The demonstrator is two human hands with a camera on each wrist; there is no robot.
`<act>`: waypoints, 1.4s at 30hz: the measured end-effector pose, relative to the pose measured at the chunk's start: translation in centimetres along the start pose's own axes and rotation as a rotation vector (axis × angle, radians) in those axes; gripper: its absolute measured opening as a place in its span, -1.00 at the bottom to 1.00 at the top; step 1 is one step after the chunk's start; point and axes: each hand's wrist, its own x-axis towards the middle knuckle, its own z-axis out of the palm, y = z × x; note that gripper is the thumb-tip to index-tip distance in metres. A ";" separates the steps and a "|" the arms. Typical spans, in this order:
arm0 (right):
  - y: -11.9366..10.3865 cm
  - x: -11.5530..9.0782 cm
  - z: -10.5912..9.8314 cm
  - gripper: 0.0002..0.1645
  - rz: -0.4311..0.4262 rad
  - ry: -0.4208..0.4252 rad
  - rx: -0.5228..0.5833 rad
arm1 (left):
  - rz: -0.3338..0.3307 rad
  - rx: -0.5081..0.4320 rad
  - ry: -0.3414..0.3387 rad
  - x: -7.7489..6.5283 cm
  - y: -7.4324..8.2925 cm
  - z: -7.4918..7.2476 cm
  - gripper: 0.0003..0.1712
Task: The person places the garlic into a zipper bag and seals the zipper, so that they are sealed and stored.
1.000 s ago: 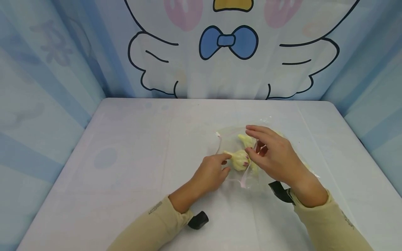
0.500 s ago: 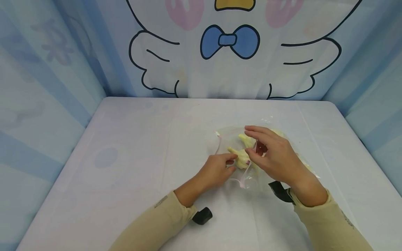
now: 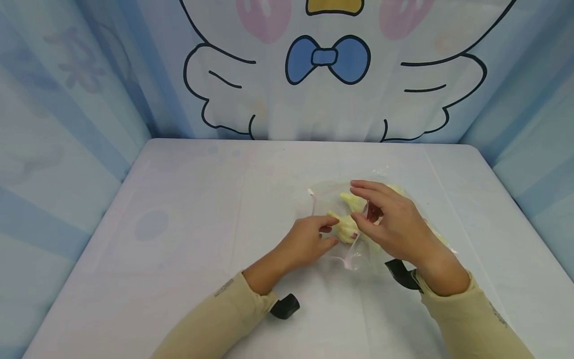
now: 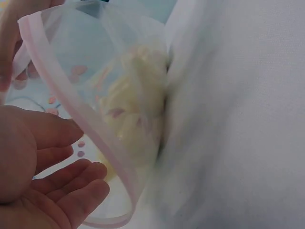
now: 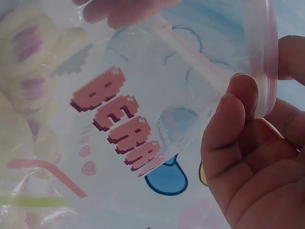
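A clear zip bag [image 5: 114,124], printed with pink lettering, lies on the table with its mouth facing my left hand. My right hand [image 3: 399,219] pinches its pink zip edge [image 5: 263,57] between thumb and fingers and keeps the mouth raised. Just inside the opening is a pale yellow garlic bulb [image 3: 346,230] with purple marks. Another bulb [image 3: 353,201] sits behind it, partly hidden by the right hand. My left hand [image 3: 307,242] is at the mouth beside the front bulb, fingers apart and loosely bent. In the left wrist view, nothing shows between those fingers [image 4: 50,131].
A white-covered table [image 3: 179,224] lies under everything. Blue patterned curtains [image 3: 58,149] stand at both sides, and a cartoon backdrop [image 3: 327,109] closes the far edge. Black straps with small cameras [image 3: 285,306] sit below each wrist, close over the tabletop.
My left hand has pushed the front garlic bulb a little to the right into the bag, then drawn back slightly and loosened its fingers. The right hand has stayed in place.
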 end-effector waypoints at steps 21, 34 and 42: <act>-0.2 -0.3 -0.1 -0.41 0.053 -0.039 0.005 | 0.044 0.014 0.216 0.0 -2.0 -5.3 -0.54; -0.2 -0.4 -0.2 -0.41 0.045 -0.055 0.015 | 0.010 0.037 0.115 2.3 -2.4 -6.0 -0.62; -0.6 -0.4 -0.1 -0.31 0.133 -0.125 0.017 | -0.033 -0.006 0.081 3.1 -2.3 -6.1 -0.70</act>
